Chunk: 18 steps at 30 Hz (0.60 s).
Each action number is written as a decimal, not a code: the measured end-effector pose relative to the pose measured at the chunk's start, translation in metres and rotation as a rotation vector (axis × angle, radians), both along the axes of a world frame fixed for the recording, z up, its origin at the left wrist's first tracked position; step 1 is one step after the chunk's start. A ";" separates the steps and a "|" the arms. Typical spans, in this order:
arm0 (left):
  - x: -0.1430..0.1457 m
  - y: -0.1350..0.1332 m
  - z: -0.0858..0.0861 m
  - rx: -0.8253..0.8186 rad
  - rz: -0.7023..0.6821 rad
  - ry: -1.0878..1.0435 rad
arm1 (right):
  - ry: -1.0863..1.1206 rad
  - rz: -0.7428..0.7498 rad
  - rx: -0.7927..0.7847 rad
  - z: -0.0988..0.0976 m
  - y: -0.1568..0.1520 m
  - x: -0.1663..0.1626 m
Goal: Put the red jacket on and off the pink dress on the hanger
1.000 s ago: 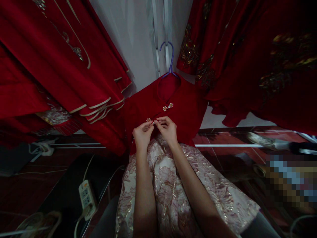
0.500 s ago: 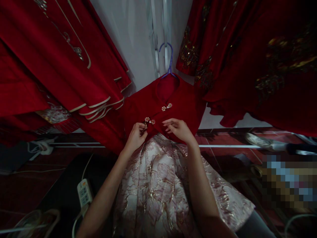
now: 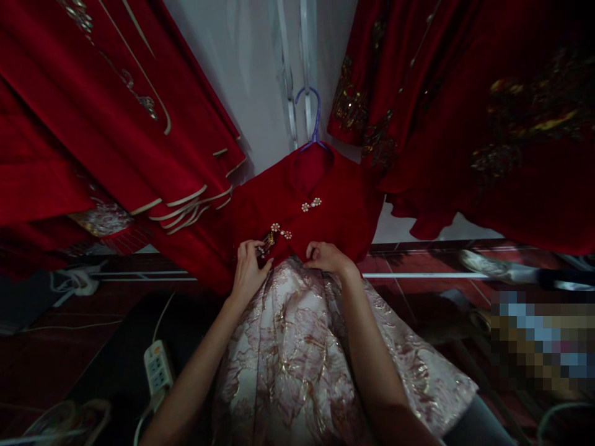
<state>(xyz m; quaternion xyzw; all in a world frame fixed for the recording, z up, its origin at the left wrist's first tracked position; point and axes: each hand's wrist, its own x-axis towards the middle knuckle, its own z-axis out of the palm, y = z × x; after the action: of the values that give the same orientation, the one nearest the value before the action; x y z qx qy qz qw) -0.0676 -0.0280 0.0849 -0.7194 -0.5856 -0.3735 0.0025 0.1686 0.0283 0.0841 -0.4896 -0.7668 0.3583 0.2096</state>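
Note:
A short red jacket point(image 3: 344, 179) with a brocade skirt point(image 3: 297, 347) beneath it hangs on a purple hanger point(image 3: 317, 114). Two pairs of pearl flower fasteners point(image 3: 311, 204) sit on its front, and a gold dangling ornament point(image 3: 268, 241) is by the lower pair. My left hand point(image 3: 250, 269) is at the jacket's lower left front, its curled fingers and thumb on the cloth beside the ornament. At the front hem, on the right, my right hand point(image 3: 332, 257) has its fingers bent in a pinch on the jacket edge.
Red garments with pale piping point(image 3: 186, 198) hang at left, and red embroidered garments point(image 3: 418, 124) at right. Below left are a power strip point(image 3: 158, 368) and its cord. A white rail point(image 3: 418, 275) runs low behind the skirt; a shoe point(image 3: 483, 263) shows at right.
Both hands have moved a little lower on the jacket. The right hand's fingers, stretched out before, are now curled at the hem. The view has shifted slightly.

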 end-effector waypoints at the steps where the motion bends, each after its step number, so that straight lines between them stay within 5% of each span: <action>1: -0.001 0.000 0.001 -0.004 -0.024 0.001 | 0.007 0.014 -0.006 -0.001 0.001 0.001; 9: -0.014 0.005 -0.006 -0.235 -0.076 0.034 | 0.048 -0.009 0.006 -0.001 0.001 0.010; 15: -0.004 -0.012 0.034 -0.109 0.082 -0.152 | 0.249 0.051 -0.149 0.033 -0.021 0.024; 18: 0.014 -0.022 0.047 -0.031 0.042 -0.244 | 0.459 0.179 -0.196 0.055 -0.035 0.027</action>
<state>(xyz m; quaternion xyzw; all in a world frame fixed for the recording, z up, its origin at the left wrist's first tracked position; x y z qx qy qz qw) -0.0541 -0.0502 0.1316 -0.6561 -0.6022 -0.4491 -0.0722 0.1958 -0.0072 0.1394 -0.3436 -0.7012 0.5496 0.2971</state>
